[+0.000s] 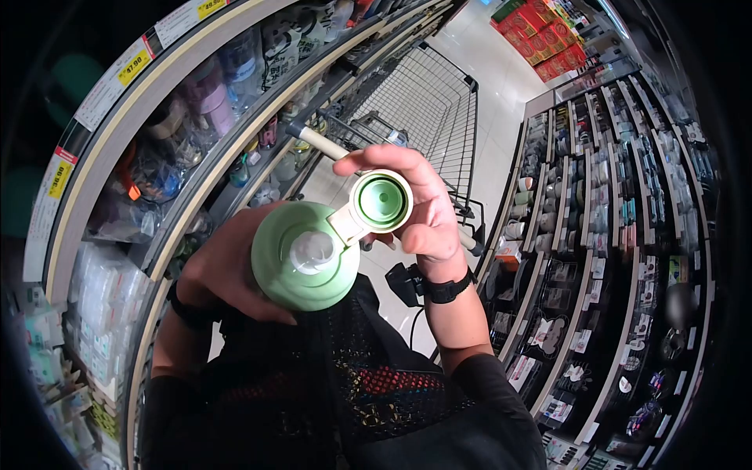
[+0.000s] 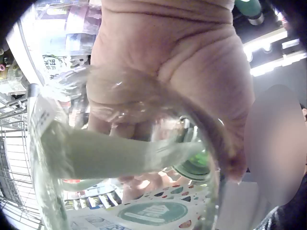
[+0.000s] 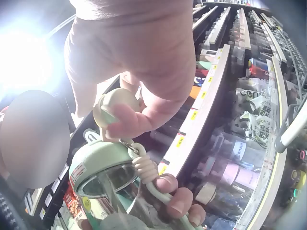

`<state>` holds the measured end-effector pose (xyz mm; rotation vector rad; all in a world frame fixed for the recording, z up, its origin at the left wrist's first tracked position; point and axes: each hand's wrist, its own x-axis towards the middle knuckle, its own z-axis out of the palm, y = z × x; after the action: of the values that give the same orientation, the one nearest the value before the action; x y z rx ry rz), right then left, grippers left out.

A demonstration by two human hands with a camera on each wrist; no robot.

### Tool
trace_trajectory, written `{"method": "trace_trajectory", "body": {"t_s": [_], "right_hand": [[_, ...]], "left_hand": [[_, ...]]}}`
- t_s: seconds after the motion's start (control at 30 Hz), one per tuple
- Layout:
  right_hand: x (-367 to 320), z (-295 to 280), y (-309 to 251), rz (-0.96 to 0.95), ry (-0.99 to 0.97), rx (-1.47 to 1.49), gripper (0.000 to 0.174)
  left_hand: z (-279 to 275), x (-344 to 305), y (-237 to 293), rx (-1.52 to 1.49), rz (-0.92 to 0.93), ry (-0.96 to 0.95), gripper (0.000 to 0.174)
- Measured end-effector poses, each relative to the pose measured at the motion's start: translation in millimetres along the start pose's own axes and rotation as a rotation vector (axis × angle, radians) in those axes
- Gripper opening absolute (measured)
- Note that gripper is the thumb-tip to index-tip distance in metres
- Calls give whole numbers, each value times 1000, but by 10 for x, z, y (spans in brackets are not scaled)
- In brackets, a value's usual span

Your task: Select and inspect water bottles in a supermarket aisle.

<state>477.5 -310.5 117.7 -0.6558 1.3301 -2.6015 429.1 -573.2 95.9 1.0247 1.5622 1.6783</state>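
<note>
A pale green water bottle (image 1: 309,278) with a translucent spout (image 1: 312,252) is held up before the chest, its flip cap (image 1: 381,201) swung open on a cream hinge. My left hand (image 1: 223,262) grips the bottle's body from the side. Through the clear wall (image 2: 120,191) in the left wrist view, a pale strip and a printed label show. My right hand (image 1: 431,207) holds the cap between thumb and curled fingers. In the right wrist view, a cord handle (image 3: 144,167) hangs from the green lid (image 3: 98,160), with left fingertips (image 3: 182,199) at it.
A wire shopping cart (image 1: 423,102) with a cream handle stands in the aisle ahead. Shelves of packaged bottles (image 1: 211,102) with price tags run close on the left. More stocked shelves (image 1: 595,235) line the right. Red boxes (image 1: 540,39) are stacked at the far end.
</note>
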Motion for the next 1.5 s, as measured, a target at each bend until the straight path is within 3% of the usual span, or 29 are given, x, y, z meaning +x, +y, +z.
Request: {"method": "trace_trajectory", "body": {"t_s": [0.2, 0.3, 0.67, 0.73, 1.03, 1.07, 1.13, 1.27, 1.43, 1.5], "right_hand": [[-30, 18, 52, -43, -37, -67, 74], [-56, 59, 36, -24, -21, -84, 73], [-146, 235, -145, 15, -41, -300, 63], [-176, 349, -177, 103, 177, -307, 70], [-266, 263, -213, 112, 177, -284, 81], [-282, 212, -202, 110, 179, -283, 81], [-312, 101, -184, 26, -5, -227, 73], [-370, 133, -232, 63, 64, -194, 73], [-350, -40, -183, -116, 12, -443, 85], [-395, -9, -180, -77, 51, -371, 89]], "left_hand": [[-45, 6, 70, 182, 64, -56, 101], [-40, 3, 108, 66, -72, -67, 101], [-11, 44, 19, 38, -30, -125, 98], [10, 55, 61, 41, -16, -123, 97], [101, 124, 138, -37, -150, -127, 95], [111, 129, 125, -25, -141, -118, 95], [129, 142, 125, -12, -131, -113, 94], [165, 199, 133, 5, -140, -126, 94], [181, 233, 114, 18, -142, -142, 94], [198, 238, 116, 17, -128, -131, 95]]}}
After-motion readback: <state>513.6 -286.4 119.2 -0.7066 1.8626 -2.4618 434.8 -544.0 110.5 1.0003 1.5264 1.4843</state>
